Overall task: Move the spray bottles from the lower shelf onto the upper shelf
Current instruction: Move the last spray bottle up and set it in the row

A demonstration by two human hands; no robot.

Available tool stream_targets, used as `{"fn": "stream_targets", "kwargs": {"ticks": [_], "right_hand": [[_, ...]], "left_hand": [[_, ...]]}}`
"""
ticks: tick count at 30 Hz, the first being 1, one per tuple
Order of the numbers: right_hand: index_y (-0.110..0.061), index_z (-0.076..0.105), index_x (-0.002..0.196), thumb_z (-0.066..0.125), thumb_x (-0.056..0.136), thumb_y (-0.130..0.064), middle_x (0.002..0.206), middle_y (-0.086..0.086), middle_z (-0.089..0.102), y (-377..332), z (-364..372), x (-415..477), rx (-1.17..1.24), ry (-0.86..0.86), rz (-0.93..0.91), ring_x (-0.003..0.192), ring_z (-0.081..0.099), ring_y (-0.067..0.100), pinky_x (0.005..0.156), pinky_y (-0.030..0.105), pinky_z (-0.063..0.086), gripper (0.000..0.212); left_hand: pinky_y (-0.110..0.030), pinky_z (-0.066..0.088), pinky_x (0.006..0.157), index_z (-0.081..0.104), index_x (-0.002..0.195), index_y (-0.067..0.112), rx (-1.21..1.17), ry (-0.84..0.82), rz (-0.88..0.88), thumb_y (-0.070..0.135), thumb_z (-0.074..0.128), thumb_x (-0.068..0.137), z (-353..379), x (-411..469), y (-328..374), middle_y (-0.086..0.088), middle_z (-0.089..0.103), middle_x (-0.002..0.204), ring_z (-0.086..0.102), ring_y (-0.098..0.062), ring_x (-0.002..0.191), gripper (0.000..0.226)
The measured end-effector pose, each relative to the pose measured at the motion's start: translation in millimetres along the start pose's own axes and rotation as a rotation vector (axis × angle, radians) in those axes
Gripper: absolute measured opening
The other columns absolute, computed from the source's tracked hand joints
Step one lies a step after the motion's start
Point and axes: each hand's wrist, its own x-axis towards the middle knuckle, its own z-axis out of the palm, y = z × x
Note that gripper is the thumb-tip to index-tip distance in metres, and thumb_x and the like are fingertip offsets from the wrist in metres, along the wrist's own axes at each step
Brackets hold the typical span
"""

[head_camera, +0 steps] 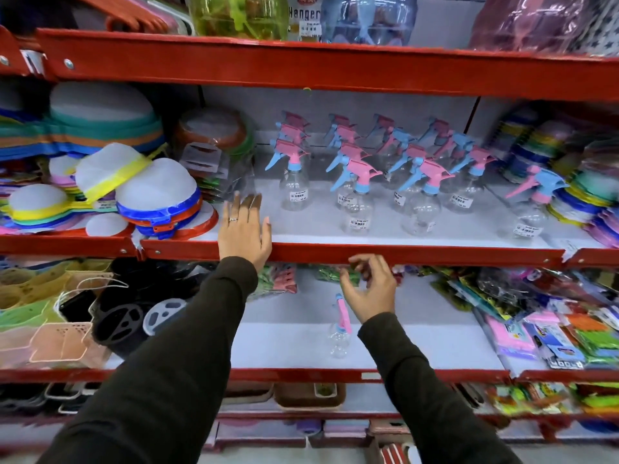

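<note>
Spray bottles (358,192) crowd the white upper shelf (385,254); one (340,326) stands below; both hands' fingers loose, empty.

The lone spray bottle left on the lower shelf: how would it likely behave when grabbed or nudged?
The spray bottle looks clear and empty, so probably very light. Its pink trigger head sits above a narrow rounded body, so a nudge might tip it. The thin plastic may flex under a firm squeeze.

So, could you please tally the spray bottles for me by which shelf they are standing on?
Spray bottles on the upper shelf: 15 (the back rows are blurred, so this is approximate)
Lone bottle on the lower shelf: 1
Total: 16
</note>
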Motion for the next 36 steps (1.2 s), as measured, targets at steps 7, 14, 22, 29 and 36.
{"fn": "stream_targets", "kwargs": {"ticks": [7,14,22,29,36], "right_hand": [[-0.023,0.053,0.121,0.078,0.076,-0.021,0.116,-0.001,0.049,51.4,1.5,-71.8,-0.125,-0.253,0.420,0.110,0.053,0.022,0.088,0.026,0.044,0.052],[-0.012,0.047,0.140,0.083,0.072,-0.032,0.137,0.015,0.047,81.8,12.1,-111.5,-0.302,-0.478,0.723,0.128,0.048,0.033,0.107,0.033,0.039,0.080],[-0.006,0.053,0.125,0.086,0.070,-0.013,0.121,0.016,0.052,91.1,32.3,-125.0,-0.161,-0.328,0.864,0.104,0.060,0.033,0.096,0.031,0.047,0.065],[-0.014,0.054,0.123,0.086,0.071,-0.023,0.117,0.009,0.058,98.1,48.0,-137.2,-0.181,-0.337,0.815,0.106,0.061,0.031,0.094,0.030,0.047,0.062],[-0.023,0.054,0.123,0.084,0.063,-0.046,0.107,-0.005,0.053,71.8,68.6,-122.7,-0.125,-0.337,0.593,0.093,0.056,0.015,0.085,0.028,0.053,0.071]], "left_hand": [[-0.047,0.009,0.125,0.039,0.149,0.002,0.031,0.013,-0.035,0.036,0.026,0.101,-12.8,-6.3,-11.0,-0.018,0.039,0.156,0.022,-0.033,0.151,0.060],[-0.048,0.007,0.125,0.036,0.150,0.004,0.061,0.036,-0.057,0.033,0.028,0.101,-27.0,-25.5,-9.5,-0.016,0.037,0.158,0.017,-0.033,0.153,0.058],[-0.046,0.002,0.125,0.034,0.152,0.006,0.062,0.017,-0.031,0.035,0.025,0.102,-21.6,-29.0,-5.8,-0.015,0.033,0.160,0.013,-0.032,0.154,0.059],[-0.046,0.002,0.126,0.034,0.152,0.005,0.077,-0.046,-0.024,0.035,0.024,0.102,8.1,-24.7,-12.6,-0.015,0.034,0.160,0.014,-0.032,0.154,0.059],[-0.047,0.005,0.126,0.036,0.151,0.004,0.092,-0.112,-0.071,0.035,0.023,0.102,44.4,-21.6,-34.4,-0.015,0.035,0.159,0.012,-0.031,0.154,0.059]]}}
